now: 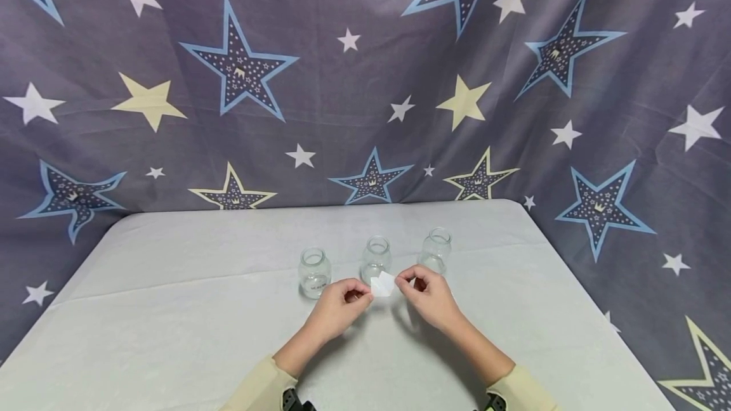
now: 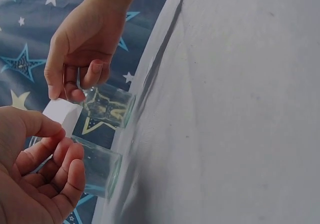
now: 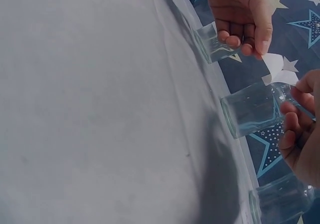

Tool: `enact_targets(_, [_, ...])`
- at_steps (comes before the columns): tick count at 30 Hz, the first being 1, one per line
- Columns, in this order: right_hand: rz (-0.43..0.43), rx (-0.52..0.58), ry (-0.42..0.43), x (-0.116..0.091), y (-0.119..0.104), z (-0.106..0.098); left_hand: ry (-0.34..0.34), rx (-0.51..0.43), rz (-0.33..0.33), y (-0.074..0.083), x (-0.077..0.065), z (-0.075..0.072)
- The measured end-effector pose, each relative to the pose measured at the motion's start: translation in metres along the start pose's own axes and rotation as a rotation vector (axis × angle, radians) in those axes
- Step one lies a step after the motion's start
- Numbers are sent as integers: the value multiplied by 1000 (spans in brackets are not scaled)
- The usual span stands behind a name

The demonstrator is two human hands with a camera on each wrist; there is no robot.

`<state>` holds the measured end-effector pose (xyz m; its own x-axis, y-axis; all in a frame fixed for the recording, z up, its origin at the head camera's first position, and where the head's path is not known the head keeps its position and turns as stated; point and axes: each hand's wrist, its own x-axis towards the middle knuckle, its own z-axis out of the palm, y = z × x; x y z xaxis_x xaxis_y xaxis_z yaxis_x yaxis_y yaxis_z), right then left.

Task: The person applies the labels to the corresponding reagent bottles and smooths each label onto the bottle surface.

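A small white piece of paper (image 1: 382, 284), bent and partly folded over in the right wrist view, is stretched between both hands above the table. My left hand (image 1: 338, 308) pinches its left edge between thumb and index finger, the other fingers loosely curled. On the opposite edge, my right hand (image 1: 432, 298) pinches it with thumb and fingertip. Just behind the paper stands the middle glass jar (image 1: 376, 254), lidless and partly covered by it. Another glass jar (image 1: 315, 268), with small dark marks low on its front, stands left. A third jar (image 1: 437, 247) stands behind my right hand.
A pale cloth covers the table (image 1: 171, 322), with creases running across it. Behind it and along the right side hangs a grey star-patterned curtain (image 1: 320, 100). The jars stand in a loose row right of the table's middle.
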<state>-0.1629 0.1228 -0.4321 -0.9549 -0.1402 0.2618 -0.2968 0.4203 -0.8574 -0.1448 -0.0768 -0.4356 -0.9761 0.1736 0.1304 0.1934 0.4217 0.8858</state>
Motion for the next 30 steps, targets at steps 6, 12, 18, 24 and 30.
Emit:
enact_targets(6, [6, -4, 19, 1, 2, -2, -2, -5, 0, 0, 0, 0])
enact_targets(12, [32, 12, 42, 3, 2, -3, 1, -7, -8, 1, -2, 1])
enact_targets(18, [62, 32, 71, 4, 3, -7, 4, -7, -6, -1, -1, 3])
enact_targets(24, [99, 27, 97, 5, 3, -11, 9, -31, 40, -4, -2, 4])
enact_targets(30, [142, 8, 120, 6, -7, -15, 12, -18, 89, -4, -2, 6])
